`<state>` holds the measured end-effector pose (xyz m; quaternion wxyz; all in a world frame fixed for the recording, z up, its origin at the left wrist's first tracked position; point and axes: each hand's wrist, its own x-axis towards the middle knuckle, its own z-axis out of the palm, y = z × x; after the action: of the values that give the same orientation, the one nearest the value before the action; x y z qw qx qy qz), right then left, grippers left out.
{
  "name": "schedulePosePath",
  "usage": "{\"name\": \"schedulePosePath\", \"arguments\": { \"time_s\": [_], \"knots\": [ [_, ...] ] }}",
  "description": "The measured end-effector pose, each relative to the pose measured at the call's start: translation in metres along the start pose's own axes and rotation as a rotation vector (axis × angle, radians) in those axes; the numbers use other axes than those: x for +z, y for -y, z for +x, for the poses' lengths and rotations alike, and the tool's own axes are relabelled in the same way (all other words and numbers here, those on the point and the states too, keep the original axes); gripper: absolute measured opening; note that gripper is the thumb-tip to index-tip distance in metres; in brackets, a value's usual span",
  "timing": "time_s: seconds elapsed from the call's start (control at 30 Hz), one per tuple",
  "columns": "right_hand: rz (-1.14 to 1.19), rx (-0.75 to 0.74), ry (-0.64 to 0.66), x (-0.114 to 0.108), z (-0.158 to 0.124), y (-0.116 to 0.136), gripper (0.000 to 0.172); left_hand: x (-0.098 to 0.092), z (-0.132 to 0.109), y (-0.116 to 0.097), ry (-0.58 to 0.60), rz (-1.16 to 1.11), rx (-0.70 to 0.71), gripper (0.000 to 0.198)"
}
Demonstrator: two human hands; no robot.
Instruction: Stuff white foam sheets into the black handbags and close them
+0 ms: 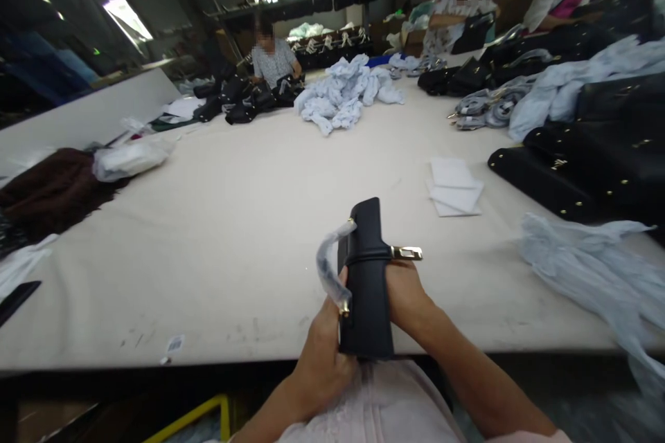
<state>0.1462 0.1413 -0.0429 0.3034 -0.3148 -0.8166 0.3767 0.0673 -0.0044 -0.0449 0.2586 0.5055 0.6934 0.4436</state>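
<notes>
A black handbag (368, 291) with gold fittings is held up at the near edge of the table, close to my body. Clear plastic film covers its curved handle (327, 266), which points left. A gold clasp (408, 253) on a strap sticks out to the right. My left hand (325, 336) grips the bag's near left side, thumb and fingers closed on it. Against the right side, below the clasp, is my right hand (408, 294); its fingers are partly hidden behind the bag.
White cards (454, 187) lie right of centre. Black handbags (587, 166) and plastic film (587, 263) cover the right side. A brown cloth (57, 187) is at left. Crumpled wrapping (346, 90) lies farther back. A seated person (273, 62) and other people work across the table.
</notes>
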Motion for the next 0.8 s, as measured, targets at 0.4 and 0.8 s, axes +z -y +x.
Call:
{"name": "schedulePosePath", "arguments": {
  "time_s": [0.4, 0.8],
  "knots": [
    [-0.012, -0.28, 0.412, 0.002, -0.037, -0.009, 0.02, -0.029, 0.002, 0.033, -0.595, -0.193, -0.493, 0.044],
    [0.119, -0.184, 0.343, 0.021, -0.041, 0.004, 0.013, -0.021, 0.012, 0.032, -0.608, -0.274, -0.399, 0.044]
  ]
}}
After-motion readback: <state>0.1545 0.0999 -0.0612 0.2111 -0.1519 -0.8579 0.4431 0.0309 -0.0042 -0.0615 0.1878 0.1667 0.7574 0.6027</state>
